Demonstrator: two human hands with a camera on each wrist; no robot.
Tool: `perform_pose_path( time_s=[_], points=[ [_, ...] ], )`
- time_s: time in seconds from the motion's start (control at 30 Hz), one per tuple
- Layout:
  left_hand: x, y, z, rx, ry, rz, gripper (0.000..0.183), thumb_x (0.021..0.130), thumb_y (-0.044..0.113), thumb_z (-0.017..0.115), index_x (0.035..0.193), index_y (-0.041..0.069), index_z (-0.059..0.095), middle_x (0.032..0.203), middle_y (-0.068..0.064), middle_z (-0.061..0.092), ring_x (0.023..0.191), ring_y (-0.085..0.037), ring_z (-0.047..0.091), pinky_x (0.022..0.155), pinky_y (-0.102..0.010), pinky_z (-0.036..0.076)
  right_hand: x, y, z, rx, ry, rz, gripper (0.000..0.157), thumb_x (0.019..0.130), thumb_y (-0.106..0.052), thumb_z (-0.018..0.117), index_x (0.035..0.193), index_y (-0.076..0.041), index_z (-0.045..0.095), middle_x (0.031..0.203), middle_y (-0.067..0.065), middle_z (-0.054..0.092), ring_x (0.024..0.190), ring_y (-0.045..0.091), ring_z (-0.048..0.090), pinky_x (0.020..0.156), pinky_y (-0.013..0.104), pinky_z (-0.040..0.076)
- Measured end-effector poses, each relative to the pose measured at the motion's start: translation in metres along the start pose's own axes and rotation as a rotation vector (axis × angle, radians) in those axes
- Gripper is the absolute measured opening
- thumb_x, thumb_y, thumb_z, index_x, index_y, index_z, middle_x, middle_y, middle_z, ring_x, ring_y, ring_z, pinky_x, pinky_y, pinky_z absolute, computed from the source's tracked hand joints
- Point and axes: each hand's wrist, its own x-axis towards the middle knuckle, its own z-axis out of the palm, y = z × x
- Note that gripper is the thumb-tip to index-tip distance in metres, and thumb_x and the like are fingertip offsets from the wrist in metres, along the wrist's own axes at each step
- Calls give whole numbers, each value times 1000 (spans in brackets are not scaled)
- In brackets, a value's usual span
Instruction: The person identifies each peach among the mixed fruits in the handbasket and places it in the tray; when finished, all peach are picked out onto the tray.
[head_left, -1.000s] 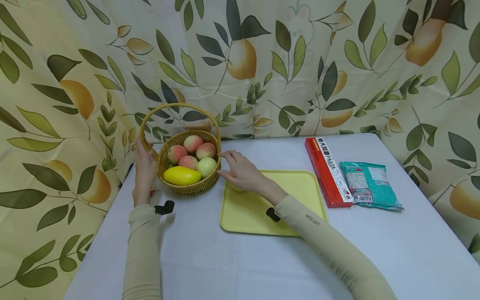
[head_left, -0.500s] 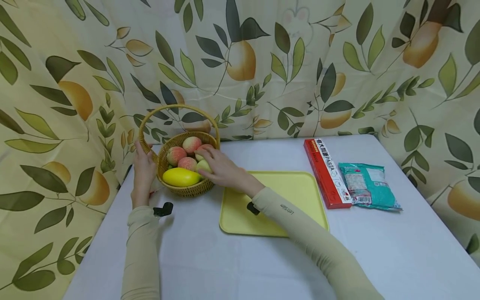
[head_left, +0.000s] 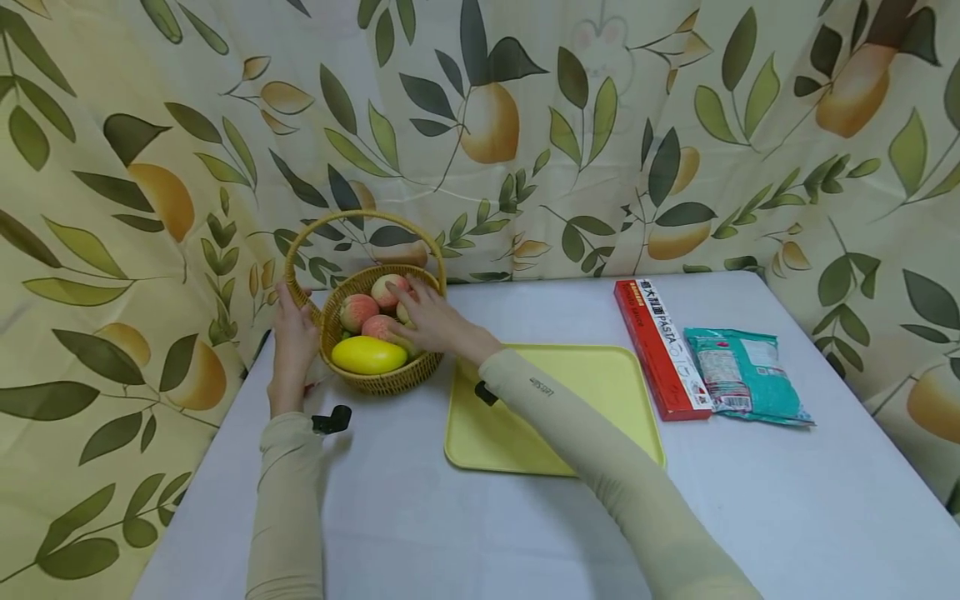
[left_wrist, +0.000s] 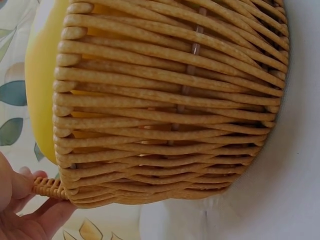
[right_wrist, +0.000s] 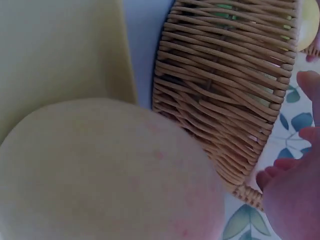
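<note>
A wicker basket [head_left: 390, 381] of fruit stands at the back left, its tall handle [head_left: 360, 214] arching over it. My left hand [head_left: 292, 346] grips the lower left end of the handle; the left wrist view shows thumb and fingers around it. My right hand [head_left: 438, 323] reaches over the basket's right rim, its fingers spread over the fruit. Pink peaches [head_left: 358, 312] and a long yellow fruit like a mango [head_left: 369, 356] lie inside. The palm and fingers partly hide a pale green round fruit [head_left: 403, 315].
A yellow tray [head_left: 555, 417] lies right of the basket, under my right forearm. One large pale, pink-flecked round fruit [right_wrist: 110, 170] shows at the tray in the right wrist view. Further right are a red pasta box [head_left: 660, 358] and a teal packet [head_left: 746, 375].
My right hand has moved left from beside the basket's right rim to over the fruit, passing the pale green one. My left hand has stayed on the handle.
</note>
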Motion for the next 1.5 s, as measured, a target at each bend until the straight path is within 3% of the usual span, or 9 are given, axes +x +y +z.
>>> perform_pose_path(
  time_s=[0.17,0.3,0.53,0.83,1.03,1.2,1.4,1.5],
  points=[
    [0,1,0,11,-3,-2,53,108,0,34,156,15,15,147,-23,49,133,-47,53,111,-60,46,9,-1,5,-19,-65,66,73,109,-49,39,167,-20,5,172,25,2,162,38,3,132,51,12],
    [0,1,-1,13,1,0,54,108,1,34,156,15,15,147,-24,49,134,-47,52,112,-60,45,14,-4,7,-27,-116,132,71,110,-50,33,167,-20,4,172,24,-3,162,37,-1,133,48,9],
    [1,3,-2,12,-5,-6,54,108,1,34,156,15,15,148,-23,48,134,-47,52,113,-60,44,18,-8,5,-93,-151,186,69,110,-51,33,166,-18,10,172,23,7,162,38,10,131,48,18],
    [0,1,-3,13,-8,-18,54,108,3,34,157,17,14,148,-23,47,135,-47,51,113,-61,43,24,-12,9,-278,-118,188,46,113,-35,28,152,-18,43,159,22,37,151,36,31,128,44,25],
    [-1,-1,-3,8,-11,-21,54,108,2,34,157,17,15,148,-23,47,135,-47,51,113,-61,43,25,-17,11,-257,-76,214,41,112,-30,33,148,-22,50,158,23,34,149,40,29,127,49,27],
    [-5,0,-3,10,-21,-29,55,108,3,34,157,16,14,149,-24,47,137,-47,49,115,-61,41,27,-16,16,-232,-77,215,43,110,-35,39,150,-22,46,158,26,31,148,41,32,125,50,30],
    [-4,2,-2,3,-18,-11,54,108,2,34,157,15,15,148,-23,47,135,-46,50,115,-61,42,34,-12,17,-224,-103,214,42,108,-39,44,146,-20,45,149,24,44,138,38,43,120,50,35],
    [-3,2,-1,-1,-17,4,53,108,1,33,156,14,15,146,-24,47,134,-47,51,114,-61,42,35,-13,13,-152,-120,241,42,107,-38,47,144,-19,45,149,23,43,135,40,46,115,52,43]
  ],
)
